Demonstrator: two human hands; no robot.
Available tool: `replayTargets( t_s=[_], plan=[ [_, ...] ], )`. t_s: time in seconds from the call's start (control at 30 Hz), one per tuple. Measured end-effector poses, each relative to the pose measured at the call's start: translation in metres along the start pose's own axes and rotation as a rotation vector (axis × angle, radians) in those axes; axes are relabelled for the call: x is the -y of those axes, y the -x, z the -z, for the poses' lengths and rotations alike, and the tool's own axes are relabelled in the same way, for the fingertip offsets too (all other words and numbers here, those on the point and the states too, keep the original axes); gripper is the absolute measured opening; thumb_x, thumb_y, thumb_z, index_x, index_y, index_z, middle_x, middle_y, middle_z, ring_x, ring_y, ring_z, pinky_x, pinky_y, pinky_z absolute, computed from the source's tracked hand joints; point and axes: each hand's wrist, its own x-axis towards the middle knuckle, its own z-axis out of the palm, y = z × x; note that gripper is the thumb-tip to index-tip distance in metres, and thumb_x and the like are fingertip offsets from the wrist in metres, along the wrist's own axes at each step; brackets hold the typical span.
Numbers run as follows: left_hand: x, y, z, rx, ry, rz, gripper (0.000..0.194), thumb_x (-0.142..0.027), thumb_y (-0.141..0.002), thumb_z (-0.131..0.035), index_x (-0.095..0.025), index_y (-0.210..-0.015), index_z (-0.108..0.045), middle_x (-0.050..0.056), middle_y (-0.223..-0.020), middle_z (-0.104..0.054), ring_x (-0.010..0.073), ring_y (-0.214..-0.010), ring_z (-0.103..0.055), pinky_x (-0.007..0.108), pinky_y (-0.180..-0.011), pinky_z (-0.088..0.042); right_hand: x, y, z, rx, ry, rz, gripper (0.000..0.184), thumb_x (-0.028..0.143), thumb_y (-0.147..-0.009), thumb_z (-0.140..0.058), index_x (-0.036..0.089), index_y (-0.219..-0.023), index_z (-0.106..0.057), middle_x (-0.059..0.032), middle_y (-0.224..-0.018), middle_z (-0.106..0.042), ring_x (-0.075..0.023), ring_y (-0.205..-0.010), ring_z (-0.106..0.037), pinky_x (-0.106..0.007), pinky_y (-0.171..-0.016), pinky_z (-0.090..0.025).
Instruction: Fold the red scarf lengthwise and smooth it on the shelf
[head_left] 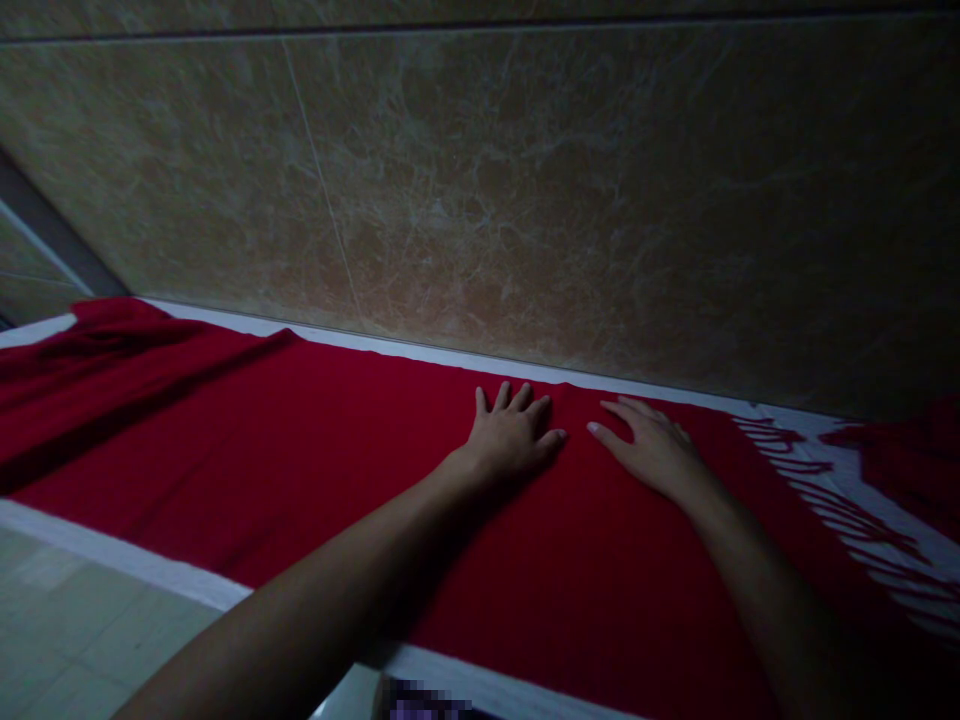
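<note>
Near floor: At your near left, pale green-grey floor tiles (82,630) show below the surface.

Near edge: A smooth white surface (127,555) runs under the cloth and shows as a strip along its near side. Beside your forearm, at the bottom of the view, sits a dark purple pixelated patch (427,700); you cannot tell what it is.

Left hand: Your bare left hand (514,435) lies palm down on the cloth, near the far edge.

Right hand: Your bare right hand (649,450) lies palm down on the same cloth, just to the right of your left hand and not touching it.

Fingers: Your left fingers (517,398) are spread apart and flat. Your right fingers (630,408) are loosely apart and flat. Neither set is clamped on anything.

Cloth: The red woven cloth (300,470) lies lengthwise under both palms, flat around your hands.

Left end: To your left, the cloth rises into a long, bunched fold (112,370).

Right end: To your right, a white-and-red knotted fringe (832,490) spreads over the white surface, with a loose red fold (900,450) beyond it.

Far side: A strip of the white surface shows past the cloth, then a beige marble-patterned tile wall (525,180) rises behind it.
</note>
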Motion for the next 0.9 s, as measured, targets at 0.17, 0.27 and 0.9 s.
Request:
replayTargets(
  t_s=[0.17,0.27,0.9],
  plan=[
    [0.0004,-0.0004,-0.0003,-0.003,-0.002,0.000,0.071,-0.068,-0.104,-0.038,-0.025,-0.160,-0.043,0.012,-0.172,-0.030,0.0435,-0.160,-0.017,0.078,-0.122,-0.012,0.0004,-0.0001,-0.0003,-0.012,-0.002,-0.001,0.056,0.052,-0.103,-0.048,0.024,-0.151,-0.057,-0.0128,-0.164,-0.045,-0.0367,-0.151,-0.041,-0.071,-0.119,-0.032],
    [0.0004,-0.0004,-0.0002,-0.002,-0.002,-0.001,0.071,-0.068,-0.104,-0.038,-0.025,-0.161,-0.043,0.012,-0.172,-0.030,0.0434,-0.160,-0.017,0.077,-0.123,-0.012,-0.0005,-0.0004,-0.0013,0.006,-0.004,-0.014,0.057,0.052,-0.103,-0.047,0.023,-0.152,-0.056,-0.0131,-0.165,-0.044,-0.0368,-0.152,-0.039,-0.072,-0.120,-0.031],
    [0.0006,-0.0011,-0.0005,0.000,0.004,0.006,0.069,-0.068,-0.104,-0.039,-0.027,-0.159,-0.045,0.011,-0.172,-0.030,0.0427,-0.160,-0.017,0.077,-0.123,-0.011,-0.0036,-0.0015,-0.0032,0.006,-0.001,0.002,0.057,0.053,-0.102,-0.049,0.024,-0.151,-0.057,-0.0140,-0.164,-0.045,-0.0379,-0.151,-0.039,-0.073,-0.119,-0.030]
  ],
)
